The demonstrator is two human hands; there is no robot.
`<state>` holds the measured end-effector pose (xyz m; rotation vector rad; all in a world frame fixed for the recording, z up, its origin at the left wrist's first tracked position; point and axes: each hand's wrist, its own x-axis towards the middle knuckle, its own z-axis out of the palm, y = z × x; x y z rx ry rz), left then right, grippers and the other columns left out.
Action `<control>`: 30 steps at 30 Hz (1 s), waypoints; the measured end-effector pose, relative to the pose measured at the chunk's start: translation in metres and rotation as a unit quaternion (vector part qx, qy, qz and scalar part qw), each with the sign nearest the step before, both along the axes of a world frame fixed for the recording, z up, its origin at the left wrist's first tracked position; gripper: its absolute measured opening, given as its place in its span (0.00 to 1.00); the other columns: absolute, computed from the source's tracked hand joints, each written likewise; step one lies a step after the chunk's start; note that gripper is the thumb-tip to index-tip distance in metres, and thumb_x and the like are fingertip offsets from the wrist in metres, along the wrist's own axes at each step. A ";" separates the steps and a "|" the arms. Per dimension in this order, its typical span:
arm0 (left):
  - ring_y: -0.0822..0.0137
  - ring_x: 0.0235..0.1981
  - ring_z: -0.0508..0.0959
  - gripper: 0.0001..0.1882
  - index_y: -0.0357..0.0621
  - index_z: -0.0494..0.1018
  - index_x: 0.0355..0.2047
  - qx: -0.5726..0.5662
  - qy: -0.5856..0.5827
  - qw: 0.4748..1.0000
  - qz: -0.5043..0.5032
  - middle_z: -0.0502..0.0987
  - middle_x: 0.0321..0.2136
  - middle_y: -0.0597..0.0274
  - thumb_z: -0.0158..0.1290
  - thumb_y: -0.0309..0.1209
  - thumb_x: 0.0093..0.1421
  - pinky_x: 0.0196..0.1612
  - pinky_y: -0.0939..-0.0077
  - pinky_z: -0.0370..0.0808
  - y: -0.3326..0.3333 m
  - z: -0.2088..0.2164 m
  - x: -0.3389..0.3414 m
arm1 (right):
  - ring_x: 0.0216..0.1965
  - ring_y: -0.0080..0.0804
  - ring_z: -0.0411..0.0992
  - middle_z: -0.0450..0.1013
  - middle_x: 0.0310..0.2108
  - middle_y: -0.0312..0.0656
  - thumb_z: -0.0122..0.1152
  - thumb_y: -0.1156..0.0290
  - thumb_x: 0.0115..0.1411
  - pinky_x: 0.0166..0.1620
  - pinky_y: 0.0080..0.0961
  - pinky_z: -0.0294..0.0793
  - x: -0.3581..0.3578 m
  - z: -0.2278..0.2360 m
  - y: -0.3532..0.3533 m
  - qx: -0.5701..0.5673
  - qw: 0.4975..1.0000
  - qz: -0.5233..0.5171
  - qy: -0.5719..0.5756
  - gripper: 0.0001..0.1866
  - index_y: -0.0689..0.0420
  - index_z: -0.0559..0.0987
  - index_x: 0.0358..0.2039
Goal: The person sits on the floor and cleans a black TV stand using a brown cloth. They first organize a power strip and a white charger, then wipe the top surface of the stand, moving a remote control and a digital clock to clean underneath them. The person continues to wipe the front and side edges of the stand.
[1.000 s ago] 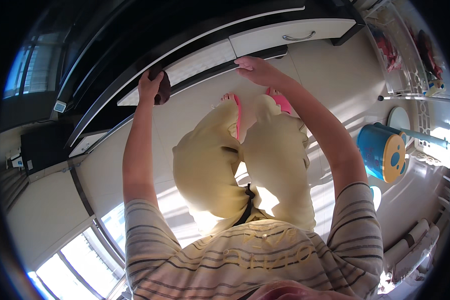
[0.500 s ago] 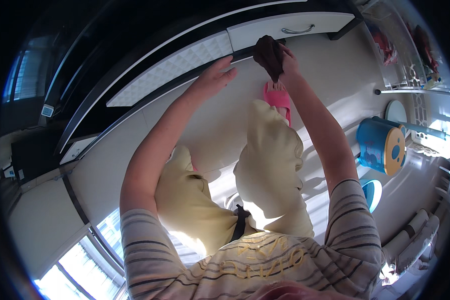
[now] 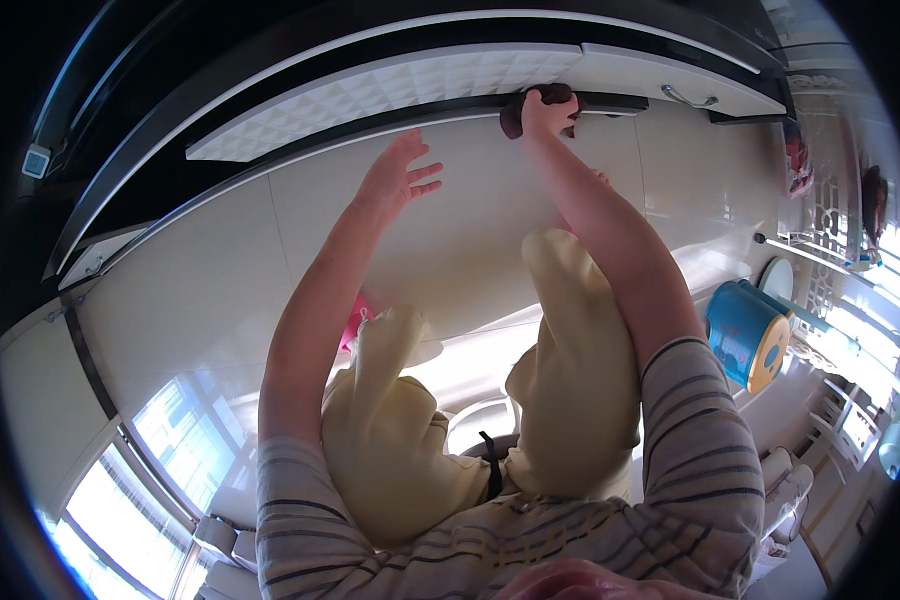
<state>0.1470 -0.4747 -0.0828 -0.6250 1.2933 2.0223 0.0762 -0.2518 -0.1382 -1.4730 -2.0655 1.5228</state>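
clamping a crumpled dark-brown cloth [image 3: 511,119] in the right hand [image 3: 549,116], by a long black ledge [image 3: 440,109]; holding the left hand [image 3: 398,175] empty, with fingers apart; seemingly midway, not yet putting the cloth down.

Cabinet [image 3: 400,80] in front of the person, along the far side of the floor [image 3: 460,230]. Drawer handle [image 3: 688,97] toward its right end. Cloth [image 3: 511,120] under the right hand [image 3: 548,115], at the cabinet's lower edge, left of the handle. Left hand [image 3: 395,178] to the left, apart from the cloth, over the floor. Stool [image 3: 735,325] right of the right arm; window [image 3: 120,520] at near left.
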 end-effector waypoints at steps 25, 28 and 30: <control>0.65 0.45 0.73 0.15 0.45 0.68 0.48 0.047 0.074 0.878 0.471 0.73 0.44 0.61 0.45 0.39 0.67 0.47 0.69 0.71 -0.230 -0.090 0.013 | 0.58 0.49 0.62 0.54 0.61 0.55 0.68 0.69 0.48 0.55 0.34 0.71 0.039 0.031 -0.373 -0.291 0.850 0.439 -0.028 0.52 0.60 0.43 0.66; 0.69 0.41 0.72 0.14 0.45 0.67 0.47 0.011 0.096 0.869 0.485 0.73 0.42 0.63 0.51 0.34 0.63 0.39 0.71 0.72 -0.223 -0.054 0.011 | 0.53 0.42 0.67 0.65 0.53 0.47 0.67 0.70 0.51 0.50 0.37 0.75 0.021 -0.003 -0.376 -0.319 0.817 0.480 0.027 0.42 0.58 0.54 0.62; 0.71 0.39 0.73 0.14 0.44 0.66 0.47 -0.026 0.128 0.878 0.461 0.73 0.40 0.63 0.52 0.31 0.61 0.37 0.74 0.72 -0.216 -0.048 0.022 | 0.53 0.40 0.68 0.65 0.53 0.46 0.66 0.70 0.52 0.48 0.40 0.76 0.027 0.025 -0.349 -0.412 0.801 0.433 -0.008 0.39 0.55 0.56 0.61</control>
